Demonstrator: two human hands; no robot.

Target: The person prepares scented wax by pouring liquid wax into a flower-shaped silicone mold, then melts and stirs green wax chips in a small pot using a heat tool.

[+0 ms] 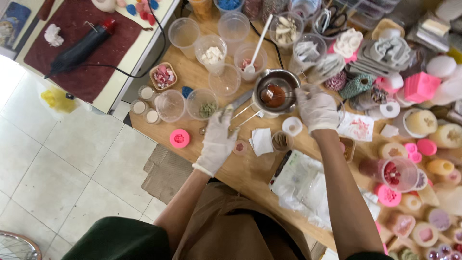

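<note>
Right hand (316, 108), gloved, curls its grip at the right rim of the steel pot (275, 91) mid-counter, while left hand (219, 137) pinches the handle (240, 102) running near-left from it, so both flank the pot.

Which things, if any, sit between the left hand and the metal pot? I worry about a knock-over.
Nothing tall. Between the left hand and the metal pot lie only the pot's flat handle and thin metal rods. The right hand is already at the pot's rim.
</note>
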